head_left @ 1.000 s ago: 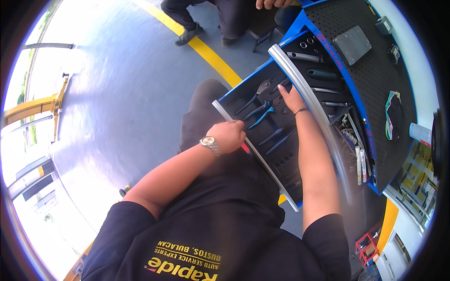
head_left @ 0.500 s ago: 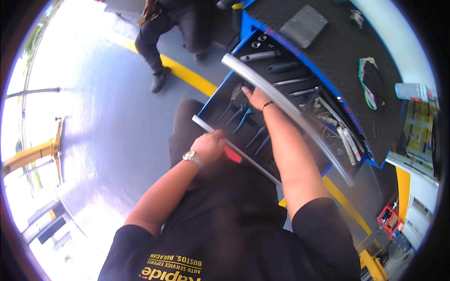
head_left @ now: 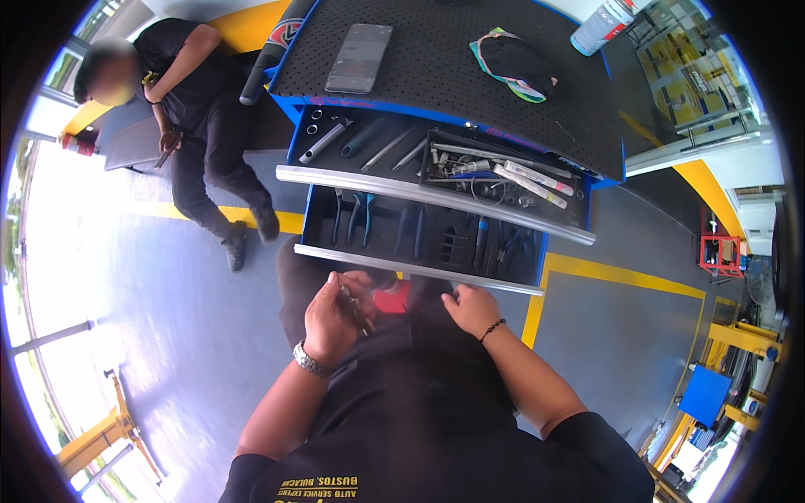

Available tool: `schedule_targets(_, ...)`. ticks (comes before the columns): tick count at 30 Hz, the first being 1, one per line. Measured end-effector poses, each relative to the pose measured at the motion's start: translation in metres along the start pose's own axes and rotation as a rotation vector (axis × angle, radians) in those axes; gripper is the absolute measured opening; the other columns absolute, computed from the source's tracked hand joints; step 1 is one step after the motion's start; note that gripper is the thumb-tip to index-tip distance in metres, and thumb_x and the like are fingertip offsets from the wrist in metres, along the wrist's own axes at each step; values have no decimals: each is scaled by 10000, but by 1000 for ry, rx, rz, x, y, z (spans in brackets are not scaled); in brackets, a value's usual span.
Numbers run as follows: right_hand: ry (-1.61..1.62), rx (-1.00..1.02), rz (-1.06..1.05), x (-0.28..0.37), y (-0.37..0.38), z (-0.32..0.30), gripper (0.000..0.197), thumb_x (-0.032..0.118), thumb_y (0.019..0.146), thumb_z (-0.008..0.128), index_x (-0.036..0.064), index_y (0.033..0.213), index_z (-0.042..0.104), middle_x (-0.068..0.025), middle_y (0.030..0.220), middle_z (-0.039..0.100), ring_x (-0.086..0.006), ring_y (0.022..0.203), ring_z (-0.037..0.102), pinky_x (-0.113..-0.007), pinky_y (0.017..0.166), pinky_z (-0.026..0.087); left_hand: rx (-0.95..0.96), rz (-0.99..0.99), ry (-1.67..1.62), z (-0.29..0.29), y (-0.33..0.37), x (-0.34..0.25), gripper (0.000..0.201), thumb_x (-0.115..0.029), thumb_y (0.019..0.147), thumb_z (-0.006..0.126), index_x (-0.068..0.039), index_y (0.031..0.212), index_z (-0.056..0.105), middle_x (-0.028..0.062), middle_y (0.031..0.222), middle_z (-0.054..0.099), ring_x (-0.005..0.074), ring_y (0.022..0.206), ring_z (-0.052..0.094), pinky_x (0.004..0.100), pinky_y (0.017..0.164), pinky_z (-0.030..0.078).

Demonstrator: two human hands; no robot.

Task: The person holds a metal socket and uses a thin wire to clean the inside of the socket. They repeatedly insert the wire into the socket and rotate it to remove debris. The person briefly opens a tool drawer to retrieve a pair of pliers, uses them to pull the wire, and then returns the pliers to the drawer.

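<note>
My left hand [head_left: 332, 314] is closed around a slim dark metal tool that looks like pliers [head_left: 355, 308], held close to my body; its far end is partly hidden by the fingers. My right hand [head_left: 472, 310] is loosely curled, just on my side of the lower drawer's silver edge [head_left: 419, 270], and I see nothing in it. Whether it touches that edge I cannot tell. In the lower drawer lie blue-handled pliers [head_left: 360, 220] and several other hand tools. The upper drawer [head_left: 402, 189] stands pulled out above it, with wrenches and a tray of small parts [head_left: 495, 172].
A dark tablet-like slab [head_left: 359, 59], a dark cloth item with a coloured edge [head_left: 513, 65] and a spray can [head_left: 604, 27] are on the cabinet top. A person [head_left: 197, 126] sits at the far left. A red rack [head_left: 721, 255] stands at the right.
My right hand has come out of the lower drawer toward me. My left hand has left the drawer's edge and now grips the tool. The view has turned, levelling the cabinet.
</note>
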State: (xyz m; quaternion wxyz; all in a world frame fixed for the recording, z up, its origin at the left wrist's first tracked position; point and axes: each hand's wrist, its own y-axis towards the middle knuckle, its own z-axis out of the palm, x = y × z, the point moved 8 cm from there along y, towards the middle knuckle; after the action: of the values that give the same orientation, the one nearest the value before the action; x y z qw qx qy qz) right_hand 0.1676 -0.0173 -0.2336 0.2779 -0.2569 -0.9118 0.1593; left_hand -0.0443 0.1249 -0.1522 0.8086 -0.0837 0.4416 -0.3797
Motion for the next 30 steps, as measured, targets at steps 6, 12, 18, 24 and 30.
schedule_targets(6, 85, -337, -24, -39, 26, 12, 420, 334, 905, 623, -7, 1150, 610, -175, 1087, 694, -354, 987, 666, -448, 881, 518, 176, -83, -46, 62, -29, 3, 530, -565, 1027, 278, -93, 890, 476, 94, 763, 490, 184, 601, 464, 339, 600, 428)
schedule_targets(12, 723, -503, 170, -42, 32, -47, 403, 289, 922, 651, -26, 1155, 555, -102, 935, 671, -231, 800, 680, -378, 692, 541, 333, -171, 73, 79, -49, 28, 528, -572, 1026, 268, -102, 864, 445, 68, 638, 423, 157, 513, 379, 314, 525, 383)
schedule_targets(18, 2099, -404, 111, -70, 37, -100, 399, 390, 968, 561, 40, 1159, 547, -88, 1144, 596, -237, 1071, 594, -389, 861, 457, 272, -176, 74, 83, -52, 40, 512, -537, 1036, 288, -90, 850, 452, 76, 632, 429, 152, 486, 378, 308, 491, 373)
schedule_targets(24, 1961, -357, 114, -71, 37, -96, 422, 405, 979, 537, 34, 1182, 532, -122, 1142, 604, -252, 1042, 613, -376, 874, 457, 337, -137, 90, 97, -42, 30, 485, -484, 1044, 304, -68, 863, 477, 101, 783, 476, 152, 484, 443, 294, 452, 387)
schedule_targets(30, 1017, -360, 68, -29, 26, -204, 271, 280, 966, 602, 21, 891, 637, -67, 740, 686, -141, 598, 650, -263, 550, 488, 302, -108, 118, 130, -23, -6, 459, -486, 1044, 330, -71, 940, 497, 102, 843, 477, 153, 513, 465, 302, 462, 407)
